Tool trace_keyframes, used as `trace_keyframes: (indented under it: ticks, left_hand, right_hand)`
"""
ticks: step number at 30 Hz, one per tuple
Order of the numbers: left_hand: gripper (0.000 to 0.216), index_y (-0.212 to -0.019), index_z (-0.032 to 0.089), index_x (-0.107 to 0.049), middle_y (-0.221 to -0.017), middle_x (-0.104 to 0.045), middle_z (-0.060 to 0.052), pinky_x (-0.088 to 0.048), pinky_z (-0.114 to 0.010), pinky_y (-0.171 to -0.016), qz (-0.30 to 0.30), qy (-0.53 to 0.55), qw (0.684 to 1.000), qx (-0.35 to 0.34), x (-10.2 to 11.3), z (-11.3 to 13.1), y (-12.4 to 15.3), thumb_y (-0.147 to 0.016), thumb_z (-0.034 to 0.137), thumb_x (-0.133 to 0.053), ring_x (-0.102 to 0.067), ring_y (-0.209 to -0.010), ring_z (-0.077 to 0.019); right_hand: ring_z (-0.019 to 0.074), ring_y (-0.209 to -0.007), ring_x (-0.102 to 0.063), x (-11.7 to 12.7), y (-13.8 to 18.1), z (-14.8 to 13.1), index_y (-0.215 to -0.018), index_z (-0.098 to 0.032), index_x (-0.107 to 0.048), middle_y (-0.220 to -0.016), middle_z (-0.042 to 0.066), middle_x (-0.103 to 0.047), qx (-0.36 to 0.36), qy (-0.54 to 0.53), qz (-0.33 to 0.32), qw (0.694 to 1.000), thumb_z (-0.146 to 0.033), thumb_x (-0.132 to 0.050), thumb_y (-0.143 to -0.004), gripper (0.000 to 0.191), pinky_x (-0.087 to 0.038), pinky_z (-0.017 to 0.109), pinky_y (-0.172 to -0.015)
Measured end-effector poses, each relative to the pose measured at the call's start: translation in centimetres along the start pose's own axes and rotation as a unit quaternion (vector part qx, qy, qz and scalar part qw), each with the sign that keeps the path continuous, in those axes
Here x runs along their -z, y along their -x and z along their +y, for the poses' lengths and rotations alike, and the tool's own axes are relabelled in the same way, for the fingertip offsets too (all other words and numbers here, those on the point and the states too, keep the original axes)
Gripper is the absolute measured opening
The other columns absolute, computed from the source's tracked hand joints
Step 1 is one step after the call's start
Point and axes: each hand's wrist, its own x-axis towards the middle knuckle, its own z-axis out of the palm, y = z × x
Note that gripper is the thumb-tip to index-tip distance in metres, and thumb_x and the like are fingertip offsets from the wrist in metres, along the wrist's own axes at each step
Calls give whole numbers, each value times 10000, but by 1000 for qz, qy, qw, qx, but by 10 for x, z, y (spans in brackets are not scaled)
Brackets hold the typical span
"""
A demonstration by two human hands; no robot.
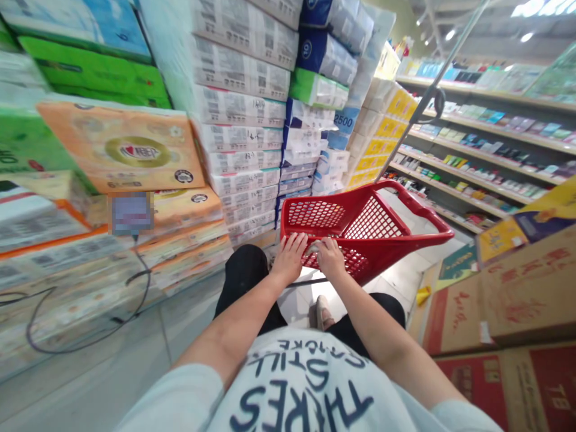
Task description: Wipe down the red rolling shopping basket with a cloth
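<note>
A red plastic shopping basket (411, 240) with perforated sides and a long looped handle stands in front of my knees. At the left end of its near rim is my left hand (290, 257), with its fingers laid close together over the edge. My right hand (330, 257) is just to the right, at the same rim, its fingers curled. A small crumpled greyish piece (314, 248) shows at its fingertips; its kind is unclear. Both palms face away from view. My knees are on either side of the near wall.
Tissue packs (130, 147) are piled on the left, with a cable (90, 348) hanging over them. Tall stacks of wrapped paper packs (245, 102) rise ahead. Cardboard cartons (531, 288) line the right, and stocked shelves (486, 144) stand behind. A metal pole (418, 108) leans beyond the basket.
</note>
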Motion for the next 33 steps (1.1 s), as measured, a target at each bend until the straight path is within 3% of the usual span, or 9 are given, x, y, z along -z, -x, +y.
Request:
trace_keyframes:
  ticks: [3, 7, 12, 16, 20, 24, 28, 31, 33]
  left_hand:
    - [728, -1481, 116, -239, -1540, -302, -78, -128, -466, -1180, -2, 3, 1000, 4, 2, -1, 0, -785, 156, -449, -206, -1427, -264]
    - [708, -1475, 127, -259, -1536, -312, -72, -138, -453, -1178, -11, 5, 1000, 2, 6, -2, -1, -792, 147, -443, -236, -1418, -254]
    - [706, -1468, 126, -274, -1545, -280, -108, -154, -450, -1174, -3, 2, 1000, -1, 7, -4, 1, -789, 159, -465, -241, -1419, -256]
    - [687, -1462, 127, -284, -1529, -314, -113, -162, -450, -1174, 0, -1, 1000, 3, 6, -6, 0, -794, 142, -446, -250, -1417, -250]
    - [680, -1451, 115, -303, -1512, -346, -110, -162, -434, -1180, -2, 0, 1000, -3, 6, -6, 0, -788, 145, -454, -270, -1409, -246]
    - [691, -1449, 104, -300, -1511, -344, -121, -170, -441, -1180, 3, -9, 1000, 5, 5, -6, 0, -779, 148, -464, -265, -1412, -249]
    - [679, -1449, 119, -303, -1508, -351, -113, -182, -442, -1177, -1, -17, 1000, 1, 5, -6, 0, -784, 125, -439, -265, -1414, -241]
    - [694, -1448, 104, -298, -1505, -351, -126, -185, -444, -1178, 1, -21, 1000, 3, 6, -5, 0, -771, 119, -449, -263, -1414, -250]
    - [703, -1446, 101, -299, -1499, -358, -131, -187, -441, -1179, 2, -22, 1000, 1, 7, -4, -1, -761, 114, -457, -269, -1411, -252]
  right_hand:
    - [230, -1043, -459, 3, -6, -5, -1102, -216, -650, -1150, 98, -544, 2, 5, 2, 1000, -163, -441, -902, 295, -416, 326, -925]
    - [238, -1019, -478, -11, 7, -6, -1061, -202, -652, -1081, 101, -575, 7, 16, -85, 996, -142, -469, -875, 268, -448, 323, -875]
    - [234, -1078, -470, -22, 4, -12, -1209, -186, -566, -1121, 109, -578, 30, 2, -34, 999, -148, -462, -885, 342, -432, 343, -937]
    - [240, -1074, -492, -24, -5, -17, -1104, -191, -612, -1123, 121, -583, 47, 26, -99, 994, -158, -469, -892, 258, -467, 337, -881]
    - [223, -1117, -480, -27, -4, -20, -1182, -195, -584, -1175, 118, -571, 65, 8, -84, 994, -162, -421, -925, 307, -437, 331, -951]
    - [227, -1042, -521, -25, 1, -22, -1050, -204, -645, -1076, 98, -608, 51, 13, -151, 987, -150, -459, -906, 241, -483, 317, -841]
    - [220, -1109, -484, -24, 8, -14, -1187, -221, -587, -1170, 101, -576, 52, 8, -121, 991, -171, -463, -916, 302, -474, 306, -848]
    - [221, -1055, -513, -24, 15, 0, -1084, -207, -641, -1084, 100, -605, 25, 17, -167, 986, -135, -489, -889, 257, -475, 299, -812]
    - [222, -1025, -521, -20, 16, 8, -1051, -204, -654, -1048, 94, -612, 16, 11, -157, 987, -148, -504, -888, 229, -473, 294, -794]
